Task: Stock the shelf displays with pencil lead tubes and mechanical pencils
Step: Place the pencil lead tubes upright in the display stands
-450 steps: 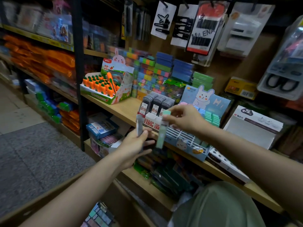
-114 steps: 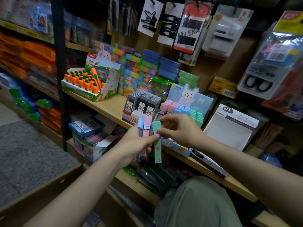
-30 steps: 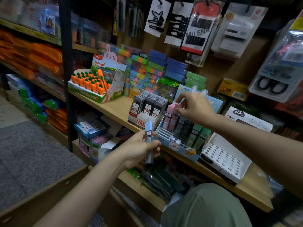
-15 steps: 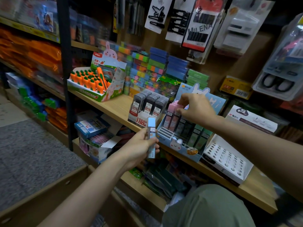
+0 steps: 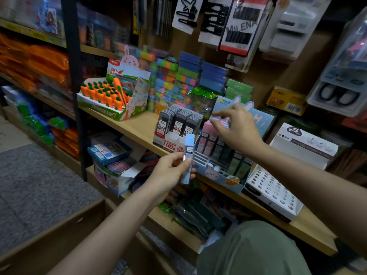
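Bunny display box (image 5: pixel 216 176) on the wooden shelf (image 5: pixel 137 129): back slots already hold pink tubes (image 5: pixel 208 129) and darker ones, front slots bare, so by my reckoning you're partway with more to load. Your right hand (image 5: pixel 237 129) hovers over the pink tubes, fingers loosely spread, grasping nothing visible. Your left hand (image 5: pixel 168 173) pinches one blue lead tube (image 5: pixel 187 158) upright, just in front of the box.

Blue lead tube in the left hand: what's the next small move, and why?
Probably pass the blue lead tube from the left hand to the right hand, which hovers over the pink tubes in the bunny display box holding nothing. Slots near the box's front look unfilled, so the tube likely goes there.
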Motion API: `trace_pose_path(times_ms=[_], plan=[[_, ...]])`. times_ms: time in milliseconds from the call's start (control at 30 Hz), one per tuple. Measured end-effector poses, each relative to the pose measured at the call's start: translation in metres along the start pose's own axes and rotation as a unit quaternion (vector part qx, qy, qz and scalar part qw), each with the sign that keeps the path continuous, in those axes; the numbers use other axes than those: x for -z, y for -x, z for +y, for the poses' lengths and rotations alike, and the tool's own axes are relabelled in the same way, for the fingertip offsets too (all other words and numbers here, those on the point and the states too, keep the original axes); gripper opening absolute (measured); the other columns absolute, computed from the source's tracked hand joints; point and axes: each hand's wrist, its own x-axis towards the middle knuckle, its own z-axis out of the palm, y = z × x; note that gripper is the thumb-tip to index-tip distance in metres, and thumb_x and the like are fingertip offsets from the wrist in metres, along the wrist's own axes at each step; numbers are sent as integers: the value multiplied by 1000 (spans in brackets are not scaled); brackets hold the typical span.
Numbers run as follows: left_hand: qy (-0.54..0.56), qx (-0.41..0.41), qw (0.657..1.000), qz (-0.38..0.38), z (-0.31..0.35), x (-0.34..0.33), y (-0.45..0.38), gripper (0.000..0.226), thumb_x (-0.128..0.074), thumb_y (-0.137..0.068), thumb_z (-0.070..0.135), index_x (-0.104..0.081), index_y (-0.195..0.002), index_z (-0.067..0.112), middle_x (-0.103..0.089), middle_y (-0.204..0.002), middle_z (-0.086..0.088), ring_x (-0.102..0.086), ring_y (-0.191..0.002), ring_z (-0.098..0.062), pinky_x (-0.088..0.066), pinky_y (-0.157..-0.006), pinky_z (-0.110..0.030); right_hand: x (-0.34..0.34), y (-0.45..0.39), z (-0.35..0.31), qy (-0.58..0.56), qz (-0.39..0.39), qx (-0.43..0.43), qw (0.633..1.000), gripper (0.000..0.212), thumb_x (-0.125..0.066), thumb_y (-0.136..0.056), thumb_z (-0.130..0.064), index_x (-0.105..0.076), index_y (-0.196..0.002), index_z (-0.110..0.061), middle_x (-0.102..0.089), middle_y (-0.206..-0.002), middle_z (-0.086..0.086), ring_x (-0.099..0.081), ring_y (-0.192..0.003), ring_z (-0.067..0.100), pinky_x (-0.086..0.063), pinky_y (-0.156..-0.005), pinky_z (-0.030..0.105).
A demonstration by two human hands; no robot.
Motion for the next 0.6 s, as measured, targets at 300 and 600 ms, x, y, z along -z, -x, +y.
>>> trace_pose_path(times_ms=[300,600], plan=[[-211,-83,974,-18,8,-13,1,22,-53,-98,29,-61,-118,24,-64,-110,7,-62,-98,-3,-52,-82,-18,28,18,-7,-174,-129,-34,976,24,-76,-82,-31,-69,-102,-20,-74,-78,-3,-72,-71,7,-58,-71,23],[-583,-225,779,-63,-22,-7,0,57,-49,-97,42,-26,-148,33,-15,-153,7,-10,-144,-14,-25,-112,-42,69,8,35,-105,-17,-81,991,15,-79,-80,-28,-68,-89,-22,-74,-83,-1,-72,-67,11,-61,-69,33]])
